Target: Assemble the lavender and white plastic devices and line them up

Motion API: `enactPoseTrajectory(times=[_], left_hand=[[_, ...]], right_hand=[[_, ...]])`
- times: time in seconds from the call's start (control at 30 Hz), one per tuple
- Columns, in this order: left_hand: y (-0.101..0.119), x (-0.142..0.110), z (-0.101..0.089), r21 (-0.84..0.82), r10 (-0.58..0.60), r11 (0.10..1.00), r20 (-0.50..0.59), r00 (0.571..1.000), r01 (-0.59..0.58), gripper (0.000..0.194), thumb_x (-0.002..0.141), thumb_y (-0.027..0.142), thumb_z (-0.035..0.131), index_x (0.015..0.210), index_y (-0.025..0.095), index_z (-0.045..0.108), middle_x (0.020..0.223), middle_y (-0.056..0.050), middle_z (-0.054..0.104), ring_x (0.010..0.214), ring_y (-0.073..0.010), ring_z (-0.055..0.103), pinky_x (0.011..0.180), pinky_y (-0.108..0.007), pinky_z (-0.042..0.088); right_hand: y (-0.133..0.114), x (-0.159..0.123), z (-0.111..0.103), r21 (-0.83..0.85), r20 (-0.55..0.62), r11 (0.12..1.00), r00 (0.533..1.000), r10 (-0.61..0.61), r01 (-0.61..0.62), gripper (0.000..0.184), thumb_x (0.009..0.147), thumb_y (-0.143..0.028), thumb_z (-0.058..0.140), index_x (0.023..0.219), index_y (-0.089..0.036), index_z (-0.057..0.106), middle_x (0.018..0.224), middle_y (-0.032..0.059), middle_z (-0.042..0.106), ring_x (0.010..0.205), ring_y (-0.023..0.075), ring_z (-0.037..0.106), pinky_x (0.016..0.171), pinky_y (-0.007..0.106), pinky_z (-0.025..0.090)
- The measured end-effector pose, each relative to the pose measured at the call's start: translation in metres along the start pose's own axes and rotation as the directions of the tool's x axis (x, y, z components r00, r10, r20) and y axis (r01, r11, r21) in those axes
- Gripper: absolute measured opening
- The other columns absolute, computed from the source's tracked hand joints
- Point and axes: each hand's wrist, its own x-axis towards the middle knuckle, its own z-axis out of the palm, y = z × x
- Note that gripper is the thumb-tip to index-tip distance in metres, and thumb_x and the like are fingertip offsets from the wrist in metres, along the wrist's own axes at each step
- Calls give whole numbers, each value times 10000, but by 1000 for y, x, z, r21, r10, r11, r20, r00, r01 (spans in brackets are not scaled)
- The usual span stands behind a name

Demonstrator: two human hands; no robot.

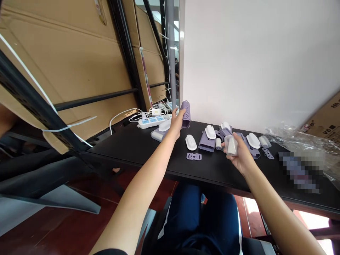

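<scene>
My left hand [176, 123] is closed around a purple perforated sleeve [186, 114], held upright near the back of the black table [156, 156]. In my right hand [241, 155] is a small clear plastic cup [231, 146] with a white cylinder inside. Between the hands lie a white oval ribbed piece [191, 142], a flat purple slotted plate [194, 156] and a hollow purple sleeve [207, 142] with a white oval piece [210, 132] on it. A small white roll [218, 143] stands beside the right hand. More purple and white parts sit partly hidden behind that hand.
A white power strip [154, 121] with tangled cables is at the back left. Beyond my right hand are another white oval piece [253, 140], crumpled clear plastic wrap [300, 141] and a cardboard box [325, 122]. Black shelf posts [127, 49] rise at the left; a white panel [255, 60] stands behind.
</scene>
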Motion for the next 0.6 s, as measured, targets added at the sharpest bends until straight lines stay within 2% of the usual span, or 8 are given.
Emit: enactPoseTrajectory(times=[0.07, 0.13, 0.33, 0.4, 0.47, 0.53, 0.6], left_hand=[[0, 0, 1, -25, -4, 1000, 4, 1000, 4, 734, 867, 499, 680, 1501, 310, 362, 1141, -78, 660, 851, -221, 697, 621, -317, 566], [0, 1, 1, -33, -14, 999, 3, 1000, 14, 744, 852, 509, 690, 1494, 320, 363, 1095, -71, 661, 837, -227, 698, 617, -323, 563], [-1, 2, 1, -41, -9, 999, 14, 1000, 10, 782, 822, 527, 710, 1493, 319, 368, 1085, -71, 660, 811, -233, 698, 611, -339, 562], [-1, 2, 1, -43, -11, 999, 10, 1000, 11, 771, 832, 510, 702, 1496, 312, 365, 1090, -73, 664, 822, -233, 698, 614, -339, 562], [-2, 3, 1, -46, -15, 999, 9, 1000, 15, 757, 845, 492, 694, 1500, 311, 361, 1102, -74, 670, 838, -230, 699, 620, -331, 563], [-3, 3, 1, -51, -17, 999, 17, 1000, 17, 756, 850, 493, 692, 1504, 313, 358, 1130, -77, 677, 851, -227, 703, 629, -326, 567], [-4, 4, 1, -25, -14, 1000, 24, 1000, 14, 755, 850, 513, 687, 1502, 318, 360, 1165, -79, 680, 865, -225, 708, 642, -324, 574]], right_hand=[[-6, 1, 0, 167, 51, 971, 985, 164, -170, 325, 963, -523, 582, 940, -199, 593, 760, 46, 713, 528, 119, 631, 295, 148, 383], [-8, 0, 0, 280, 70, 926, 968, 243, -252, 311, 995, -509, 541, 972, -203, 597, 764, 43, 718, 559, 124, 663, 306, 143, 425], [-3, -8, 1, 402, 12, 875, 957, 291, -271, 346, 1017, -535, 485, 1113, -221, 595, 819, 49, 762, 603, 153, 714, 342, 178, 510], [0, -9, 1, 354, -42, 904, 961, 273, -241, 381, 1039, -516, 401, 1119, -195, 590, 867, 97, 778, 615, 171, 724, 373, 207, 542], [2, -9, -1, 221, -97, 960, 975, 200, -175, 374, 1047, -478, 376, 1090, -173, 588, 887, 134, 783, 600, 182, 722, 388, 228, 553], [4, -9, -3, 33, -121, 997, 990, 76, -73, 331, 1033, -473, 449, 1047, -173, 589, 855, 123, 782, 563, 177, 706, 374, 229, 538], [5, -9, -5, -113, -106, 994, 994, -16, 4, 317, 995, -501, 551, 1016, -187, 591, 825, 90, 778, 533, 167, 689, 361, 227, 528]])
